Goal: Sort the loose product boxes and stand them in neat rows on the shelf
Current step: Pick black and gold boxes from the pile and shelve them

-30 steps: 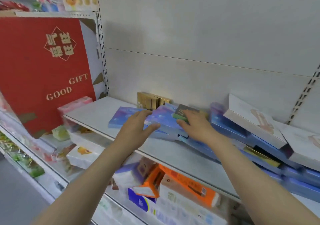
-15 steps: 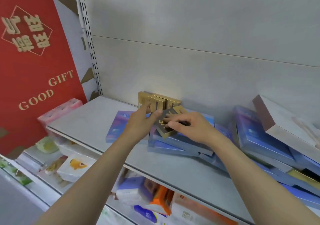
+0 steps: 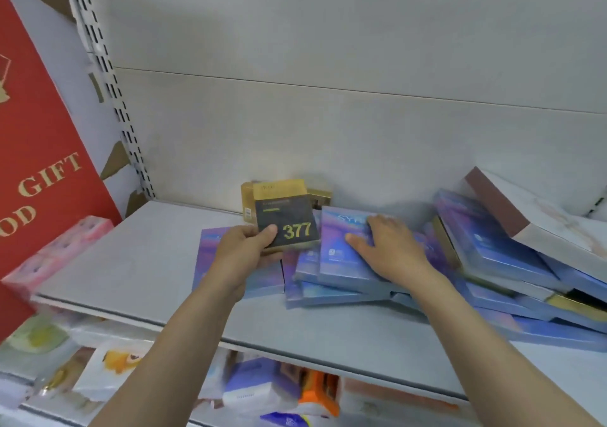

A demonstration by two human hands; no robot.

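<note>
My left hand (image 3: 245,248) holds a small black and gold box marked 377 (image 3: 286,219) upright above the grey shelf (image 3: 138,262). Behind it, gold boxes (image 3: 318,195) stand against the back wall. My right hand (image 3: 386,242) lies flat, fingers spread, on the top blue-purple flat box (image 3: 341,249) of a loose pile. Another blue-purple box (image 3: 210,249) lies flat under my left hand. More blue boxes (image 3: 492,249) are heaped at the right, with a white and brown box (image 3: 538,219) tilted on top.
A big red gift box (image 3: 36,150) stands at the left, with pink packs (image 3: 65,246) beside the shelf's left end. The lower shelf holds tissue packs and an orange pack (image 3: 318,390). The shelf's left half is bare grey surface.
The black and gold box passed from both hands to my left hand alone and now faces me upright. My right hand dropped onto the blue-purple pile. The view moved closer.
</note>
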